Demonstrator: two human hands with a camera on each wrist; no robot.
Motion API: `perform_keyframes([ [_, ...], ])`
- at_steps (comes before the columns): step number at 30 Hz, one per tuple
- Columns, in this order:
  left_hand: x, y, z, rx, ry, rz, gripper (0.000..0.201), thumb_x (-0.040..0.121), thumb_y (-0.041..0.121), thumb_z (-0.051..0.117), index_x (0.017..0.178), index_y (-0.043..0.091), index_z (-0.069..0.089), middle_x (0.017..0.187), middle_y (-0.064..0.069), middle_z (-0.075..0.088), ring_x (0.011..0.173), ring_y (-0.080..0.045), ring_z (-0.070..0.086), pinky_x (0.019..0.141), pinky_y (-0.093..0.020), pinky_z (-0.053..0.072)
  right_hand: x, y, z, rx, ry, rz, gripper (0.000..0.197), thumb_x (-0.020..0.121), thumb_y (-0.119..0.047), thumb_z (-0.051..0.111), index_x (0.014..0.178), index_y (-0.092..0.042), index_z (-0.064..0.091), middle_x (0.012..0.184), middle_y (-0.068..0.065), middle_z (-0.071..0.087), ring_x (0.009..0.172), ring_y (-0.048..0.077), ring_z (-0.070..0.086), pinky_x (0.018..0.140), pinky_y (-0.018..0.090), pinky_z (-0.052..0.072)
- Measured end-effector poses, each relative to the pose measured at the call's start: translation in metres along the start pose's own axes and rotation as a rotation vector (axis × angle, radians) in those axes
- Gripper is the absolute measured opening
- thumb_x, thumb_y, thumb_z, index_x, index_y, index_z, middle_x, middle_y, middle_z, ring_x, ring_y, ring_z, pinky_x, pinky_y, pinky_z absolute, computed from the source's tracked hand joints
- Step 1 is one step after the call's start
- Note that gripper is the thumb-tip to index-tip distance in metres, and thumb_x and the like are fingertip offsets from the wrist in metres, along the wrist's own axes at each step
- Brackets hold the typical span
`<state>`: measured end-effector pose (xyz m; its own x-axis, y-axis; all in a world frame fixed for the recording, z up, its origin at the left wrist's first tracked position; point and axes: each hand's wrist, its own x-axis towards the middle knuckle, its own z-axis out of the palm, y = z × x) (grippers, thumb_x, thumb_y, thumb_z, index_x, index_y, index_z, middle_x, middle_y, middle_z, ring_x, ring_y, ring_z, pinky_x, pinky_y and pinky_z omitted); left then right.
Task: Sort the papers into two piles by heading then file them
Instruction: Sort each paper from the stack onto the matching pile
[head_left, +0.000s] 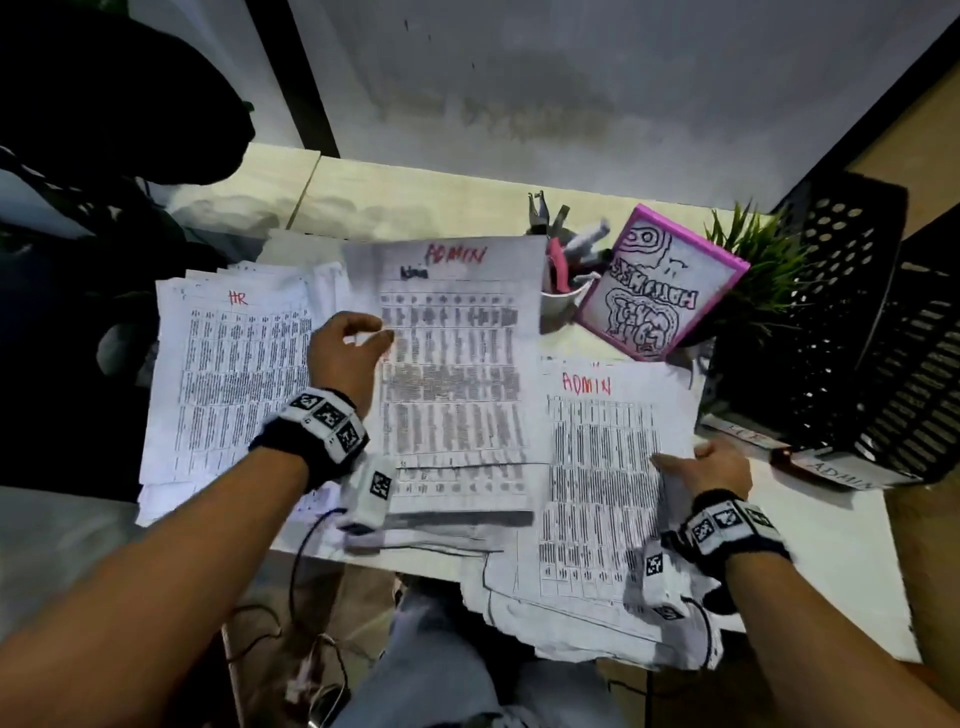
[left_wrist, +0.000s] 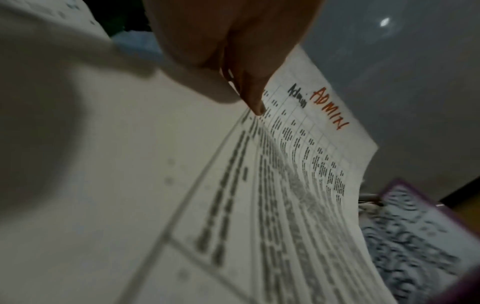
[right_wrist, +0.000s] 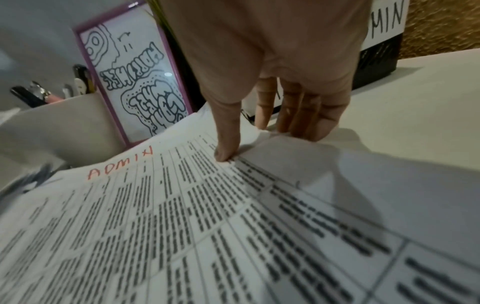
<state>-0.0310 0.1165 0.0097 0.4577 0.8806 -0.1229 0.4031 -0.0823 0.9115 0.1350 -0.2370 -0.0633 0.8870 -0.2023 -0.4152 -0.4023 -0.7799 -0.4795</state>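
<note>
**Q:** Fingers first; what are they doing?

**A:** Those of the left hand pinch the left edge of a lifted sheet headed ADMIN, thumb against fingertips; the right hand grips the right edge of the ADMIN pile, thumb pressed on top, the other fingers curled under the edge.

**Q:** From largest to smallest, what lies around them?

**A:** A pale surface carries everything; a black perforated file rack stands at far right, a label reading ADMIN on its front; the HR pile lies at left, the lifted sheet over the middle stack, the ADMIN pile at right, overhanging the near edge; behind them lean a pink-framed drawing, a small green plant, and a white cup of pens.
</note>
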Motion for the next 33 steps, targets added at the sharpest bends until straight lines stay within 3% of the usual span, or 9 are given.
perform_keyframes([
  [3,0.018,-0.02,-0.008,0.116,0.002,-0.051,0.014,0.083,0.012,0.068,0.097,0.012,0.068,0.104,-0.001,0.064,0.1,-0.022,0.06,0.094,-0.036,0.047,0.0,0.001,0.002,0.003,0.034,-0.004,0.041,0.066,-0.018,0.085,0.086,-0.003,0.052,0.088,0.017,0.059,0.08,0.027,0.052,0.067,0.032,0.041],
  [8,0.037,-0.037,-0.008,0.261,-0.136,-0.074,0.029,0.084,0.004,0.062,0.112,0.013,0.065,0.114,-0.014,0.063,0.104,-0.034,0.061,0.093,-0.039,0.051,-0.002,0.006,-0.005,0.079,0.14,-0.041,0.021,0.069,-0.004,0.079,0.068,-0.004,0.058,0.069,0.014,0.059,0.067,0.026,0.055,0.066,0.033,0.048],
  [11,0.031,-0.036,-0.001,0.318,-0.153,0.004,0.046,0.085,0.005,0.064,0.129,0.008,0.051,0.137,-0.014,0.044,0.119,-0.029,0.052,0.1,-0.032,0.043,-0.001,0.016,-0.013,0.106,0.189,-0.199,0.017,0.072,-0.004,0.075,0.065,-0.007,0.06,0.066,0.013,0.06,0.065,0.026,0.056,0.065,0.031,0.046],
  [15,0.0,-0.029,0.022,0.312,-0.117,0.199,0.062,0.083,0.016,0.067,0.136,0.015,0.036,0.149,-0.008,0.025,0.135,-0.029,0.033,0.111,-0.046,0.034,-0.014,0.023,-0.032,0.35,0.133,-0.385,0.032,0.079,0.002,0.068,0.069,-0.028,0.062,0.065,-0.006,0.062,0.063,0.011,0.056,0.066,0.026,0.05],
  [17,-0.029,-0.017,0.038,0.226,-0.247,0.223,0.061,0.082,0.019,0.071,0.134,0.014,0.038,0.143,-0.007,0.033,0.132,-0.024,0.037,0.104,-0.034,0.041,-0.021,0.023,-0.043,0.463,0.049,-0.392,0.037,0.08,0.005,0.067,0.07,-0.03,0.064,0.066,-0.016,0.065,0.066,0.0,0.057,0.069,0.017,0.05],
  [20,-0.076,0.004,0.059,0.088,-0.545,0.067,0.068,0.08,0.027,0.074,0.137,0.018,0.038,0.141,-0.003,0.04,0.126,-0.02,0.044,0.079,-0.011,0.043,-0.035,0.017,-0.055,0.635,-0.04,-0.358,0.027,0.08,0.006,0.066,0.081,-0.021,0.065,0.07,-0.016,0.069,0.077,0.009,0.061,0.081,0.024,0.05],
  [23,-0.108,0.013,0.075,-0.057,-0.764,-0.157,0.087,0.074,0.031,0.078,0.144,0.02,0.027,0.147,-0.004,0.036,0.129,-0.022,0.042,0.085,-0.02,0.046,-0.053,0.0,-0.065,0.847,-0.136,-0.356,0.019,0.068,-0.012,0.073,0.086,-0.012,0.065,0.071,-0.01,0.071,0.072,0.005,0.064,0.077,0.017,0.053],
  [27,-0.122,0.025,0.078,-0.262,-0.581,-0.265,0.068,0.075,0.012,0.078,0.129,0.022,0.038,0.121,-0.007,0.056,0.11,-0.026,0.057,0.095,-0.037,0.048,-0.055,-0.023,-0.071,0.983,-0.192,-0.349,0.015,0.076,0.0,0.068,0.078,-0.015,0.066,0.063,-0.007,0.069,0.057,0.005,0.061,0.056,0.015,0.05],
  [33,-0.07,0.028,0.028,-0.203,-0.135,-0.09,0.036,0.078,0.0,0.071,0.088,0.017,0.041,0.096,0.001,0.059,0.077,-0.006,0.061,0.059,-0.015,0.047,-0.014,-0.017,-0.047,0.656,-0.142,-0.196,0.009,0.08,-0.019,0.073,0.082,-0.011,0.069,0.074,0.011,0.072,0.062,0.02,0.066,0.065,0.036,0.053],
])
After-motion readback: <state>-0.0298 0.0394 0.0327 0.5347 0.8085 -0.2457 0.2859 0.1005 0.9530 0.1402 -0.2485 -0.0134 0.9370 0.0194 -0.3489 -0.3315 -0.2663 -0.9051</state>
